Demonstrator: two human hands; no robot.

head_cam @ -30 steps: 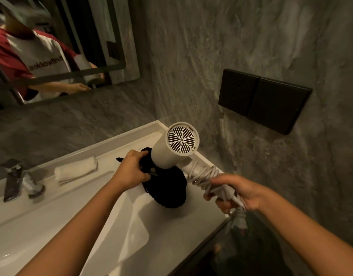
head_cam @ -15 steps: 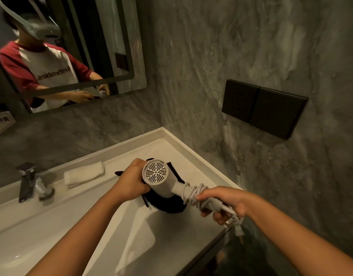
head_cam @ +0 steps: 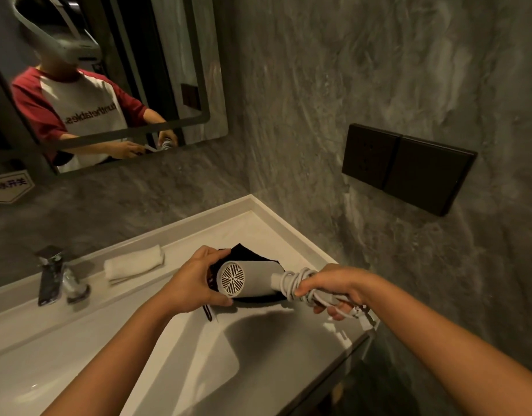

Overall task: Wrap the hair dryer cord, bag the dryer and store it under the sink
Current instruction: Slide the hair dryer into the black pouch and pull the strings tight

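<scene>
A white hair dryer (head_cam: 252,279) lies level over the right end of the sink counter, its grilled back end facing me. The white cord (head_cam: 294,283) is coiled around its handle. My right hand (head_cam: 333,288) grips that wrapped handle, with the plug end hanging below the fingers. A black cloth bag (head_cam: 249,255) lies on the counter under and behind the dryer. My left hand (head_cam: 195,280) holds the bag's edge at the dryer's front end, which the hand hides.
A white sink basin (head_cam: 138,370) fills the lower left, with a chrome tap (head_cam: 53,274) and a rolled white towel (head_cam: 134,262) behind it. A mirror (head_cam: 108,79) hangs above. A black socket plate (head_cam: 407,168) is on the grey right wall.
The dryer has come down from a raised tilt to lie level just above the black bag. My left hand has stayed on the bag's edge. The view has tipped upward a little.
</scene>
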